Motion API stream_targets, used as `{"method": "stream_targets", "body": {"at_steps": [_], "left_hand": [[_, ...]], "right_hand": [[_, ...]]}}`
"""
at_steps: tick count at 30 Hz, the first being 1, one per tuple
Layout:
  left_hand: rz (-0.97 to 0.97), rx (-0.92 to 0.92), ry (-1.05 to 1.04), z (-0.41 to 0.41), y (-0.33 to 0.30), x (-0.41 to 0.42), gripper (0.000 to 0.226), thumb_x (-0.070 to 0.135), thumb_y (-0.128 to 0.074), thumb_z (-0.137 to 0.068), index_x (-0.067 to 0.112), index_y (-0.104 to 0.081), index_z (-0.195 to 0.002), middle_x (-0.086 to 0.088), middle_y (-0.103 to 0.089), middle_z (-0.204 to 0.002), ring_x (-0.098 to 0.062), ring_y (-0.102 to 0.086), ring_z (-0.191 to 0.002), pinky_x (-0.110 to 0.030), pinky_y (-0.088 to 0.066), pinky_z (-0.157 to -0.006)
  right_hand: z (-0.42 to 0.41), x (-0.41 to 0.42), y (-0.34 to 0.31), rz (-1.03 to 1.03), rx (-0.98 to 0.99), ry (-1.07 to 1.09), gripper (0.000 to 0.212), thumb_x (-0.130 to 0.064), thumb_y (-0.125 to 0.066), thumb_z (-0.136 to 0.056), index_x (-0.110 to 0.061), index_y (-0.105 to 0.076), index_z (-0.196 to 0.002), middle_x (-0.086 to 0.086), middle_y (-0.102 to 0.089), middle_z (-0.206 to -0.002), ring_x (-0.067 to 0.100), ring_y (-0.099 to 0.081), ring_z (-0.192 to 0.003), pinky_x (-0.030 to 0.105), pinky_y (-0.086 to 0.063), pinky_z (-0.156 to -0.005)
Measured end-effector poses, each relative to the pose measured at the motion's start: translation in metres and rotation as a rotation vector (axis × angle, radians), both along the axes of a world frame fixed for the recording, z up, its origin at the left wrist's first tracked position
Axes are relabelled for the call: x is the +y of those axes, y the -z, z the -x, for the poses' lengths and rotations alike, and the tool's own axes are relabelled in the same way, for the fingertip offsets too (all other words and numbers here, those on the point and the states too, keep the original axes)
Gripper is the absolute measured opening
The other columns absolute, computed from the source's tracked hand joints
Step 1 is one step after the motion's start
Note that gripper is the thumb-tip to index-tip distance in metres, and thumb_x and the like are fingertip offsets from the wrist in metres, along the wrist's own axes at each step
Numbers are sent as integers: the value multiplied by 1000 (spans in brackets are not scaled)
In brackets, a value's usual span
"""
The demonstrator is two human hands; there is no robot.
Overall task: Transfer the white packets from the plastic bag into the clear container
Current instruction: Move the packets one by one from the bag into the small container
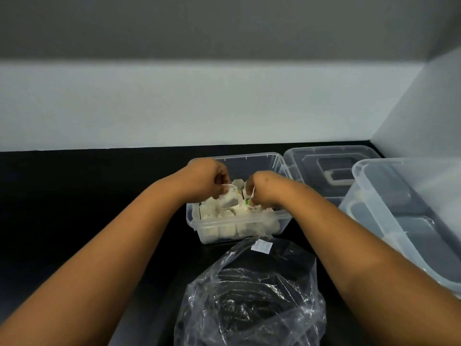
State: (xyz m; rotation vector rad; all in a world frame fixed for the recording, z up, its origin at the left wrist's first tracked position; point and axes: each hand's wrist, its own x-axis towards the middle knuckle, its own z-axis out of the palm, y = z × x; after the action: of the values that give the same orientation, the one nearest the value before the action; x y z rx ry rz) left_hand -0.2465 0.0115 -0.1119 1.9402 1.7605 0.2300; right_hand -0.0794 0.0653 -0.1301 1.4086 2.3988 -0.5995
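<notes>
both hands over the clear container (239,227) at frame centre. left hand (208,179) has its grip clamped on a white packet (230,197); right hand (265,187) is pinched on smth small & white, prob another packet, can't tell for sure. container already heaped w/ white packets (219,213), pile near rim height. plastic bag (249,295) lies lower centre on the black bench (74,196), looks nearly empty, one small white piece (261,245) at its top edge.

risk: packets slide off the heap over the near rim, since the pile is high. bag mouth is just beside the container, could snag a wrist.

room: bench open at left; right side crowded by bigger tubs (399,221), wall close behind.
</notes>
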Motion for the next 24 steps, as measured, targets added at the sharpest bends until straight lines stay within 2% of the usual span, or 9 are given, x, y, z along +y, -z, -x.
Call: {"method": "stream_targets", "body": {"at_steps": [2, 4, 6, 8, 10, 16, 19, 21, 24], "left_hand": [[39, 0, 31, -9, 3, 8, 5, 21, -67, -88, 21, -64, -92, 9, -69, -69, -4, -64, -65, -26, -54, -64], [75, -11, 68, -22, 7, 18, 10, 20, -67, -88, 19, -64, -97, 12, -66, -66, 0, -62, -61, -18, -45, -59], [126, -28, 101, -36, 10, 28, 12, 21, -67, -88, 18, -63, -99, 12, -66, -68, -1, -65, -65, -19, -44, -61], [187, -39, 131, -50, 15, 39, 14, 20, -68, -88, 17, -63, -100, 10, -67, -72, -4, -68, -68, -21, -46, -61], [265, -32, 147, -61, 22, 48, 15, 19, -67, -88, 15, -63, -102, 7, -68, -71, -4, -67, -65, -20, -47, -59], [463, -14, 90, -75, 41, 63, 16, 15, -66, -89, 14, -59, -103, 4, -68, -79, -7, -68, -70, -18, -48, -57], [453, 19, 50, -81, 46, 62, 16, 10, -66, -88, 9, -61, -104, 1, -64, -78, -17, -70, -82, -16, -46, -48], [374, 97, 41, -82, 48, 60, 20, 9, -68, -86, 4, -63, -105, -3, -64, -80, -23, -69, -88, -19, -49, -55], [214, 301, 51, -80, 52, 56, 30, 19, -72, -82, 6, -68, -109, -8, -68, -101, -25, -65, -92, -30, -49, -76]], "right_hand": [[-10, 0, -13, -95, 64, 65, 27, -13, -64, -91, -11, -65, -118, 9, -67, -115, 27, -67, -101, 34, -54, -83], [-25, -4, -26, -177, 201, 153, 20, -16, -65, -90, -13, -66, -110, 7, -67, -111, 24, -63, -104, 32, -50, -87], [-41, -12, -38, -227, 308, 228, 11, -21, -66, -90, -16, -66, -99, 4, -67, -100, 19, -61, -98, 30, -47, -83], [-54, -21, -45, -254, 358, 278, 10, -23, -66, -89, -16, -66, -95, 0, -65, -92, 17, -61, -88, 26, -44, -74], [-63, -30, -46, -283, 381, 302, 9, -23, -67, -89, -15, -67, -94, -3, -62, -86, 15, -59, -80, 24, -43, -73], [-86, -46, -29, -330, 510, 380, 11, -27, -68, -87, -16, -69, -87, -4, -66, -77, 10, -60, -72, 22, -46, -64], [-94, -52, -25, -370, 552, 403, 9, -27, -68, -87, -18, -69, -85, -8, -63, -73, 6, -59, -70, 15, -41, -57], [-97, -55, -25, -383, 573, 402, 10, -28, -68, -87, -19, -69, -84, -8, -63, -74, 6, -59, -71, 12, -40, -57], [-98, -61, -25, -373, 582, 382, 10, -28, -66, -88, -19, -68, -86, -8, -62, -75, 1, -55, -67, 11, -37, -55]]}}
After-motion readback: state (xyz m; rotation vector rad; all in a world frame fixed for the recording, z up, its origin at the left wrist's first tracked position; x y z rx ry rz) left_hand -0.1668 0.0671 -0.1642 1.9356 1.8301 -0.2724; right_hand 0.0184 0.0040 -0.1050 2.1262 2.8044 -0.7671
